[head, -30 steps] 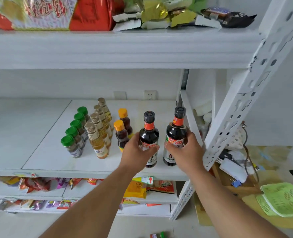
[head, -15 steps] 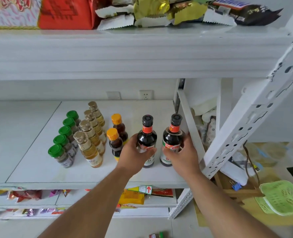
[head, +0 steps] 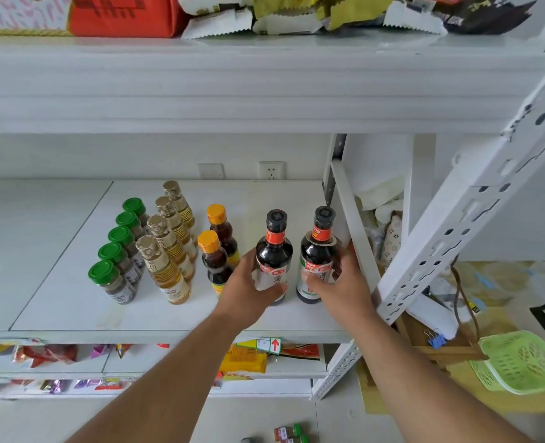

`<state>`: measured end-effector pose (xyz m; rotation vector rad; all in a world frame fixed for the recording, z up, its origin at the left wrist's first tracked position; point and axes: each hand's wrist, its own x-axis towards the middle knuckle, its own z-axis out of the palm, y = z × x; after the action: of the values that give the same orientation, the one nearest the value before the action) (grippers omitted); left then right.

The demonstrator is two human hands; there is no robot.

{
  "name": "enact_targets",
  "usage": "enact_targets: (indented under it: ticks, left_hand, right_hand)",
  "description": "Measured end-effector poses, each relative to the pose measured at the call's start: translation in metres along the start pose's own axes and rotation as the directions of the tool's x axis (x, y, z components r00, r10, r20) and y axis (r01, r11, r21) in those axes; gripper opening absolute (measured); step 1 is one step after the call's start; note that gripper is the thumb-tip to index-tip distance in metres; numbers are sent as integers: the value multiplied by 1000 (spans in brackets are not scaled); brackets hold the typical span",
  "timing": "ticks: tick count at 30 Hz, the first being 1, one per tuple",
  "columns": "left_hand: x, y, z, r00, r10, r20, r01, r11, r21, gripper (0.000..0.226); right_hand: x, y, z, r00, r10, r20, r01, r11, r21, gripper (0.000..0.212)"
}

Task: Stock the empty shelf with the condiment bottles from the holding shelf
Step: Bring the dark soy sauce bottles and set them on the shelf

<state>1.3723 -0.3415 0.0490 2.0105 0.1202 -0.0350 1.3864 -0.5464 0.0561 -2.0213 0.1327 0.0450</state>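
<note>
Two dark soy sauce bottles stand upright at the right end of the white middle shelf. My left hand grips the left dark bottle around its label. My right hand grips the right dark bottle, which stands close to the shelf's side rail. To their left stand two orange-capped sauce bottles, a row of gold-capped amber bottles and a row of green-capped spice jars.
The upper shelf overhangs closely and carries snack packets. A slanted white perforated upright rises at the right. Lower shelves hold snack packs. A green basket and small jars lie on the floor.
Both dark bottles have come down and back onto the shelf surface, with both hands still around them. The view has tilted slightly upward.
</note>
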Motion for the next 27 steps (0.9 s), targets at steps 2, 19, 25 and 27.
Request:
enact_targets:
  ticks: [2,19,25,27]
  left_hand:
    - [-9,-7,-1,1000,-18,12,18,1000,-8,80]
    - [-40,-28,21,995,-95,8,96,987,-127,37]
    - [-37,-24,24,994,-99,50,106,979,-174,36]
    - [-31,-21,24,993,-104,47,111,977,-181,35]
  right_hand:
    - [-10,0,-5,999,36,-6,-36,999,-10,78]
    - [-33,8,66,942,162,293,-237,941,241,45]
    - [-27,11,75,942,190,278,-271,917,291,31]
    - [-25,8,80,948,191,255,-262,924,279,43]
